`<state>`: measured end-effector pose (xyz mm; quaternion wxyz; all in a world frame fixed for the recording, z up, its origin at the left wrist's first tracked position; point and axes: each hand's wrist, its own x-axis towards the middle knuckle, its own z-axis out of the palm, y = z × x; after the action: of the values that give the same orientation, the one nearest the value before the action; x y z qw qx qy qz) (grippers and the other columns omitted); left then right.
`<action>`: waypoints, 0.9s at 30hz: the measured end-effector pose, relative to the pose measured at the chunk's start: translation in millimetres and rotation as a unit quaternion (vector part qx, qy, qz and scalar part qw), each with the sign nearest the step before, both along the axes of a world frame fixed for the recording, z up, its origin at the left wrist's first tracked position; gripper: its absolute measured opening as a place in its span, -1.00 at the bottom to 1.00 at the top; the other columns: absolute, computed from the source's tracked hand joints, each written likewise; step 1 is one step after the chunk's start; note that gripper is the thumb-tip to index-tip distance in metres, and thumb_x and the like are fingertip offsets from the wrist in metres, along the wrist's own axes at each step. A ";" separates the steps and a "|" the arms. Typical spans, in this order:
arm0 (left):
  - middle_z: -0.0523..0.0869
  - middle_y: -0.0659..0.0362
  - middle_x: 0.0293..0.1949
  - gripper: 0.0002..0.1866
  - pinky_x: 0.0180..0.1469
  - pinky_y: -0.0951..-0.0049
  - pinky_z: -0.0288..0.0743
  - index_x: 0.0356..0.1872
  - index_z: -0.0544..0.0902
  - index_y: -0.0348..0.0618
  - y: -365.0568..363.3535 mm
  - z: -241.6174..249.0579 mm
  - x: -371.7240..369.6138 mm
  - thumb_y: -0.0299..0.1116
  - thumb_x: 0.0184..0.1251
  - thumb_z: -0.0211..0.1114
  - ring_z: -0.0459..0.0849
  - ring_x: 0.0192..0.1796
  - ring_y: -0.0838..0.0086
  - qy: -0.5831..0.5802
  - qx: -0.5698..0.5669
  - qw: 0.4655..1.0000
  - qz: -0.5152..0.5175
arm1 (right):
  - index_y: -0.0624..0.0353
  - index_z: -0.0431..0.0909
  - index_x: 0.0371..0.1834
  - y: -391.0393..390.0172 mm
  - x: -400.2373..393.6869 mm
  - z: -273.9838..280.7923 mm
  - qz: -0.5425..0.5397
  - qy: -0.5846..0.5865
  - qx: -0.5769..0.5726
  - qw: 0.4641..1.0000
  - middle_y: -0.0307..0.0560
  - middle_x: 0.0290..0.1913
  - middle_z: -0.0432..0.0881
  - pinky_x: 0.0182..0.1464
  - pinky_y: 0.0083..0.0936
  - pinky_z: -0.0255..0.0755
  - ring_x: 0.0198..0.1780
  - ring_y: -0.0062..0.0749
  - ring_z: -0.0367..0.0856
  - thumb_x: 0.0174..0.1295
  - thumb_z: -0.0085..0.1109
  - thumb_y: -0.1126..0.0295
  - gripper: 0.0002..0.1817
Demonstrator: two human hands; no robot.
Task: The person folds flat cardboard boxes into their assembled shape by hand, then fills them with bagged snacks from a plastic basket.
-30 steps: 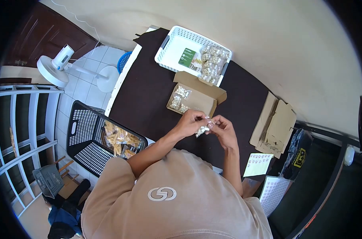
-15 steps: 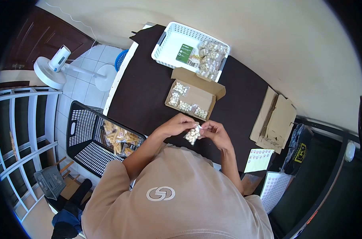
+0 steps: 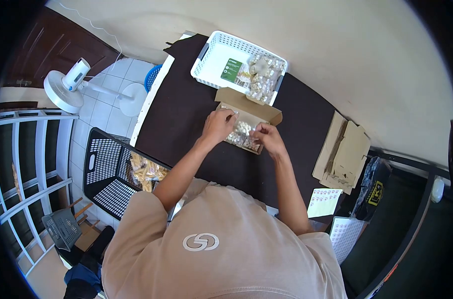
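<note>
Between the 2 hands, a clear packet [image 3: 243,127] of small pale pieces lies in or just over the open cardboard box [image 3: 251,118]. The step in hand appears to be positioning this packet inside the box. The left hand [image 3: 218,126] reaches over the box's left end, fingers bent inward; whether it grips anything, I cannot tell. The right hand [image 3: 269,139] has its thumb and fingers drawn together at the packet's right edge, seemingly pinching the film, though the contact is blurred. Judging by the layout, the move calls for a light touch at the edges, so the film neither snags nor drags the packets [image 3: 243,141] lined up on the near side.

As for looks, the packet is glossy and loosely filled, its film catching the light; its contents seem whitish and rounded. Beyond both hands, the box's brown lid [image 3: 242,101] stands raised beside a white basket [image 3: 215,61] holding similar bags [image 3: 266,75]. Left of the left hand, a black crate [image 3: 100,167] contains yellowish packs [image 3: 147,170]; well to the right of the right hand lie flattened cartons [image 3: 349,153].
</note>
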<state>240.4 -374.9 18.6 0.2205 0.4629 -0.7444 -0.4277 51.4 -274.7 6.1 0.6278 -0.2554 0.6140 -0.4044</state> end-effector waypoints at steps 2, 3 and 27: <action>0.73 -0.07 -0.31 -0.85 -0.17 0.16 0.53 -0.31 0.71 -0.30 -2.2 -3.1 0.8 -0.41 0.29 0.26 0.69 -0.25 0.03 -0.021 0.015 0.999 -0.023 | 0.19 0.53 -0.41 -14.9 6.7 -15.2 -0.012 0.015 0.004 1.000 -0.16 -0.45 0.67 -0.39 -0.56 0.54 -0.44 -0.53 0.64 0.26 0.27 0.50 -0.88; 0.72 -0.07 -0.25 -0.84 -0.09 0.14 0.52 -0.25 0.70 -0.30 -2.2 -11.4 0.4 -0.42 0.29 0.25 0.67 -0.19 0.03 -0.028 -0.031 0.999 -0.026 | 0.19 0.53 -0.41 -21.8 8.6 -26.0 0.005 0.043 0.027 0.999 -0.16 -0.47 0.66 -0.42 -0.56 0.53 -0.46 -0.52 0.64 0.27 0.27 0.48 -0.87; 0.41 -0.08 0.10 -0.55 0.14 0.06 0.41 0.18 0.57 -0.08 15.1 -40.5 6.7 -0.45 0.23 0.34 0.41 0.13 0.02 -0.125 -0.080 0.983 -0.107 | 0.29 0.71 -0.35 -113.5 -50.0 33.9 -0.083 0.468 -0.087 0.876 0.15 -0.42 0.72 -0.21 -0.23 0.57 -0.32 0.01 0.74 0.14 0.36 0.15 -0.65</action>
<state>247.0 -359.8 -21.8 0.1147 0.4110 -0.8435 -0.3262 1.5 -388.2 40.1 0.2067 -0.4162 0.8176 -0.3399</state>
